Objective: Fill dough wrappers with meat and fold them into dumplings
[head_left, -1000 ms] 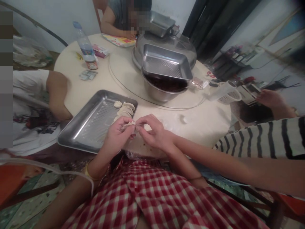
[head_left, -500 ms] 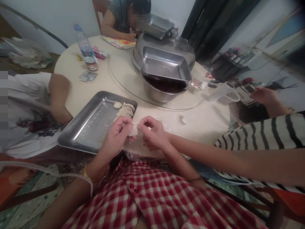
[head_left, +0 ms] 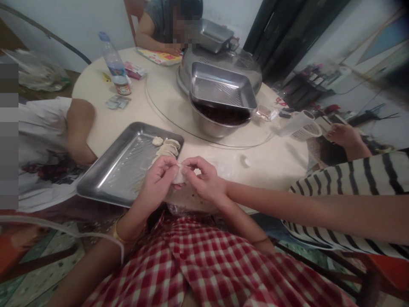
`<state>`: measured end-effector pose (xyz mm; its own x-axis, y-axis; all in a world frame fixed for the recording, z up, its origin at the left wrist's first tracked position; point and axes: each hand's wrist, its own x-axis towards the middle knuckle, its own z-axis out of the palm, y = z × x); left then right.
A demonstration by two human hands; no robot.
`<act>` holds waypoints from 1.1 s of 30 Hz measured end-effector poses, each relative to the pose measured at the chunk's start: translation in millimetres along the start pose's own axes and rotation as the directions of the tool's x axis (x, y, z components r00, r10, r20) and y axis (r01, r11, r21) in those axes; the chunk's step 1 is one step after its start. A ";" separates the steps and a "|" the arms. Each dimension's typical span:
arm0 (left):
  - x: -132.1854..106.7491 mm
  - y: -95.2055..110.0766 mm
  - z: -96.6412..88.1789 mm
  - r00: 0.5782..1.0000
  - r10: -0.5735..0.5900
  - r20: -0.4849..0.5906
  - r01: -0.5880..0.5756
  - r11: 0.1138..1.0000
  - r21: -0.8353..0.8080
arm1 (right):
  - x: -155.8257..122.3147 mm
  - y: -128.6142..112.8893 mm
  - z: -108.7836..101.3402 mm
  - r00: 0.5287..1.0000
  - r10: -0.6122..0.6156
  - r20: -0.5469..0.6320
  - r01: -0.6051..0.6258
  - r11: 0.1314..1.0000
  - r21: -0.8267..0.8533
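Observation:
A pale dumpling (head_left: 179,175) is pinched between my two hands over the table's near edge. My left hand (head_left: 159,175) grips its left side, thumb in front and fingers behind. Fingers of my right hand (head_left: 204,177) press the dough edge at the top and right. Just left of my hands lies a metal tray (head_left: 111,166), with several folded dumplings (head_left: 168,148) along its right side, partly hidden by my left hand. A small white piece (head_left: 245,161) rests on the table to the right.
A metal bowl (head_left: 215,125) of dark filling stands ahead, a second tray (head_left: 223,87) resting on it. Behind is a large metal lid (head_left: 252,66). A bottle (head_left: 113,62) and jar (head_left: 122,86) stand left. A co-worker's striped sleeve (head_left: 348,175) and arm reach in from the right; others sit around.
My right hand has shifted slightly left along the dumpling's top edge, closer to my left thumb. At the far right, the co-worker's raised hand has moved a little left and down.

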<state>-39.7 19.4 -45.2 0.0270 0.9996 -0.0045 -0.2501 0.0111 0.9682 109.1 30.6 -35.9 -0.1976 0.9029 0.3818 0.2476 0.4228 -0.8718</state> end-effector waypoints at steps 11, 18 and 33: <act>-0.9 8.8 3.5 0.997 -0.079 0.014 0.080 0.996 -0.035 | 1.6 -1.2 -2.5 0.965 -0.263 -0.009 0.260 0.959 -0.110; -0.4 8.8 4.8 0.992 -0.129 -0.005 0.129 0.991 0.028 | 1.1 -4.3 -3.7 0.970 -0.244 -0.004 0.240 0.956 -0.166; -0.2 2.6 3.4 0.992 -0.120 -0.027 0.122 0.990 0.067 | 0.5 -3.3 -4.7 0.999 -0.006 -0.050 0.001 0.995 -0.095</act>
<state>-37.1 19.1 -41.8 0.0306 0.9914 -0.1275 -0.1793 0.1309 0.9750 112.7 30.0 -31.3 -0.1516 0.9031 0.4018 0.3362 0.4294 -0.8382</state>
